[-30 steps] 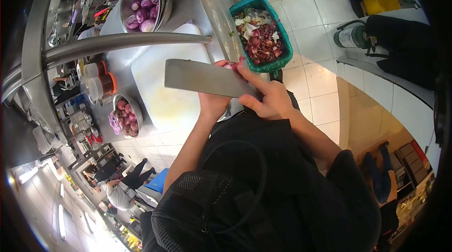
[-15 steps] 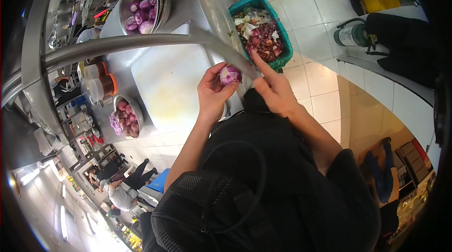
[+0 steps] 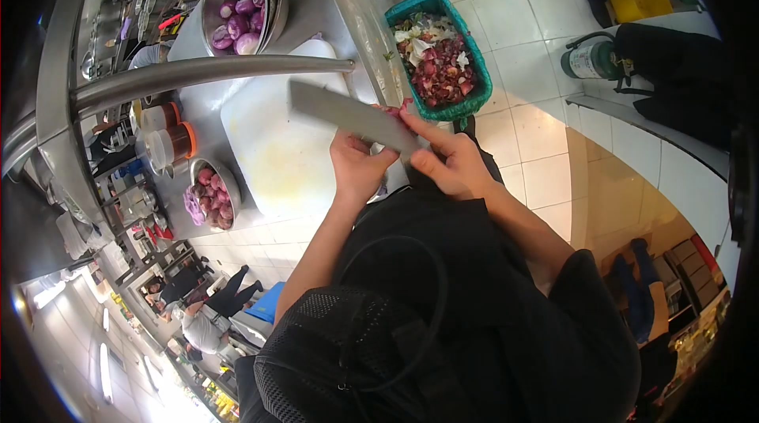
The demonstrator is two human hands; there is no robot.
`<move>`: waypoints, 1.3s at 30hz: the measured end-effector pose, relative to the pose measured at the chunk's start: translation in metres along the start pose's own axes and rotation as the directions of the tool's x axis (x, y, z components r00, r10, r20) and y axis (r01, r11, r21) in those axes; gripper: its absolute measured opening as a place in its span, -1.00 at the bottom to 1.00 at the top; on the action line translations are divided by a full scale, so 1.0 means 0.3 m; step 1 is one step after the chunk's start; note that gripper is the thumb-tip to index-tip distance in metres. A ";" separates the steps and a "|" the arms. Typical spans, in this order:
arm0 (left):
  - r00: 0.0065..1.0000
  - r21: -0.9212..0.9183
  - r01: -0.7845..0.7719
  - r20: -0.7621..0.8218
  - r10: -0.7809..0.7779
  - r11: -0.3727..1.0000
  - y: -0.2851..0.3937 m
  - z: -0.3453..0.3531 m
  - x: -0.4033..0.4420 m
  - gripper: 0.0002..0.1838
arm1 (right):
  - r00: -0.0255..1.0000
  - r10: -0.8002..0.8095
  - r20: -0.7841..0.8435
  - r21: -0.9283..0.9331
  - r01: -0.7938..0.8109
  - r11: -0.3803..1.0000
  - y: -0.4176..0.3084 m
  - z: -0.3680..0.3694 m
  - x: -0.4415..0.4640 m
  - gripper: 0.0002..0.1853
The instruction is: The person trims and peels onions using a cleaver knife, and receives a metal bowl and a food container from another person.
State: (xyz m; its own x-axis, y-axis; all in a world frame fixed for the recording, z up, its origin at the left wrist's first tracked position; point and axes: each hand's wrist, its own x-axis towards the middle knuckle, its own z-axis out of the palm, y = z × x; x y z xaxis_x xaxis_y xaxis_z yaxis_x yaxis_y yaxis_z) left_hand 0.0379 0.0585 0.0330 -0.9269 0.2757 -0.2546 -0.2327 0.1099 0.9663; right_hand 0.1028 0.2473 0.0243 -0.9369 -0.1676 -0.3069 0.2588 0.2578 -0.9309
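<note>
The knife (image 3: 344,112), slanting lengthwise to upper left, is gripped by the right hand (image 3: 455,167), an onion (image 3: 393,111) by the left hand (image 3: 357,166); the bin (image 3: 451,113) is filled with scraps (image 3: 439,75).

Knife (image 3: 340,112): broad, rectangular grey blade, motion-blurred, tilted, squared end above the worktop (image 3: 312,16), opposite end near the worktop's right-hand edge. Onion (image 3: 392,111): reddish-purple, mostly hidden behind the blade, held near the same edge
</note>
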 end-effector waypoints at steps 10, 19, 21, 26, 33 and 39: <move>0.990 -0.214 0.135 -0.014 -0.141 0.967 0.002 -0.005 -0.005 -0.44 | 0.962 0.035 -0.269 0.447 0.093 0.890 0.117 0.007 0.043 -0.32; 0.996 0.277 -0.075 -0.017 0.083 0.958 0.030 -0.002 -0.005 -0.30 | 0.968 -0.198 -0.152 -0.034 0.195 0.980 0.013 0.027 -0.003 0.05; 0.995 0.293 -0.092 -0.010 0.099 0.952 0.037 -0.001 -0.006 -0.28 | 0.975 -0.178 -0.135 -0.058 0.172 0.983 0.004 0.016 -0.004 0.06; 0.980 0.370 -0.189 0.010 0.199 0.910 0.041 0.004 -0.003 -0.27 | 0.974 -0.164 -0.157 -0.014 0.164 0.986 0.002 0.017 -0.009 0.02; 0.996 0.083 -0.090 -0.001 0.090 0.993 0.001 0.019 -0.006 -0.29 | 0.955 -0.171 -0.241 0.498 0.273 0.823 0.102 0.079 0.041 -0.35; 1.000 -0.110 -0.011 0.015 0.013 0.994 0.032 0.024 -0.007 -0.38 | 0.993 0.082 -0.084 0.702 0.000 0.712 0.093 -0.006 0.063 -0.41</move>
State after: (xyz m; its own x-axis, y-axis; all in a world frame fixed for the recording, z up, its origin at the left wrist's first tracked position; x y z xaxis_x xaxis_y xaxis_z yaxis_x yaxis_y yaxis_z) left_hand 0.0397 0.0658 0.0424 -0.9253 0.2914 -0.2427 -0.2533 0.0014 0.9674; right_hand 0.0918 0.2531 -0.0071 -0.9288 -0.0652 -0.3649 0.3491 -0.4846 -0.8021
